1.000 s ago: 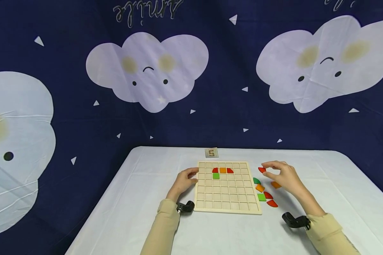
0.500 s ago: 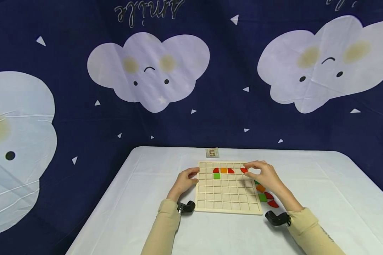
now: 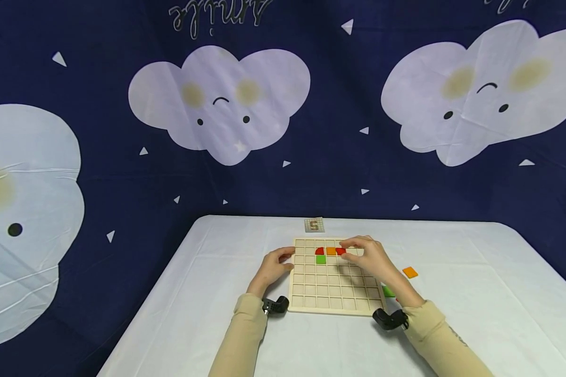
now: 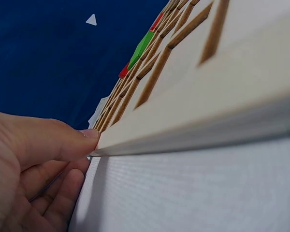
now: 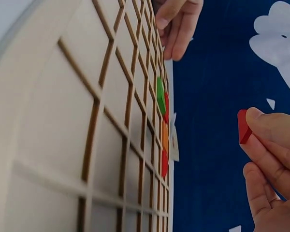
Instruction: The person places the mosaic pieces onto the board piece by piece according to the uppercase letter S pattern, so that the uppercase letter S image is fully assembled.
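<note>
One card (image 3: 314,225) marked 5 or S | right fingers (image 5: 266,159) pinch red piece (image 5: 243,126) | left fingers (image 4: 67,195), parted, touch board (image 3: 322,279)

From my end I count two hands, a left hand (image 3: 270,269) and a right hand (image 3: 372,259), two black wrist cameras (image 3: 276,306), one grid board (image 3: 309,291), one small card (image 3: 314,225) and three printed clouds (image 3: 226,136). Of red pieces (image 5: 243,126) I make out two on the board, one pinched in the right hand and a sliver (image 3: 398,300) by the forearm (image 3: 409,294); orange pieces (image 3: 410,272), two; green pieces (image 3: 320,259), two. Behind the forearm I can't count.
</note>
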Motion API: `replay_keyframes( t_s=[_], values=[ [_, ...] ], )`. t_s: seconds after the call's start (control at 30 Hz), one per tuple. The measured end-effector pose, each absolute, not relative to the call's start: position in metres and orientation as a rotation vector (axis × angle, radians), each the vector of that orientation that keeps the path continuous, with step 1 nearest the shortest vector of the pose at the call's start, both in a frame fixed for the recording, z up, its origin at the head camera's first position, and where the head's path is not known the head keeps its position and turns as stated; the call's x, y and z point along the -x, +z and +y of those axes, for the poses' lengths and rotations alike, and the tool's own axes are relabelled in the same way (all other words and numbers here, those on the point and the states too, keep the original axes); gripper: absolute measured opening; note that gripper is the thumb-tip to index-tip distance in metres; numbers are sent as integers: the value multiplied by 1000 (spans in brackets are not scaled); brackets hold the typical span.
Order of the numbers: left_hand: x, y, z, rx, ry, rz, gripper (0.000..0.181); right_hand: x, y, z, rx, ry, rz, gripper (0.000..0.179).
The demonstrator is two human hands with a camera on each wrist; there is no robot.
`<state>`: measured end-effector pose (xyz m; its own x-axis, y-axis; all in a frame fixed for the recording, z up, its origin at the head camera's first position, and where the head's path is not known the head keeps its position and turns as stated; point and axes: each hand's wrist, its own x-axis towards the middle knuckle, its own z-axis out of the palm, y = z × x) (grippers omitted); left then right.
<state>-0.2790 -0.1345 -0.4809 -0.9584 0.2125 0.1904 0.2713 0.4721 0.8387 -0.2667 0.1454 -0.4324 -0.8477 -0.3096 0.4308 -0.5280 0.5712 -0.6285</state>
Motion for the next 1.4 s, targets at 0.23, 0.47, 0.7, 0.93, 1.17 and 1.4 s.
replay_keyframes(
  t_s=[0.23,0.47,0.7,0.93,1.17,1.4],
  values=[
    [279,-481,-135,437,-1524,-2646,46,268,-438,128,-730,1204,-2524,30],
    [279,-482,-135,450,-1527,-2635,46,270,-447,113,-720,1266,-2511,28],
    [279,-481,-135,445,-1527,-2643,46,271,-458,106,-708,1337,-2533,27],
    [279,-478,-134,429,-1541,-2651,46,271,-467,103,-716,1362,-2572,25],
    [278,-479,-134,425,-1548,-2656,46,271,-478,101,-692,1352,-2632,27],
    [279,-479,-133,428,-1536,-2652,47,272,-484,102,-750,1288,-2608,29]
  ],
)
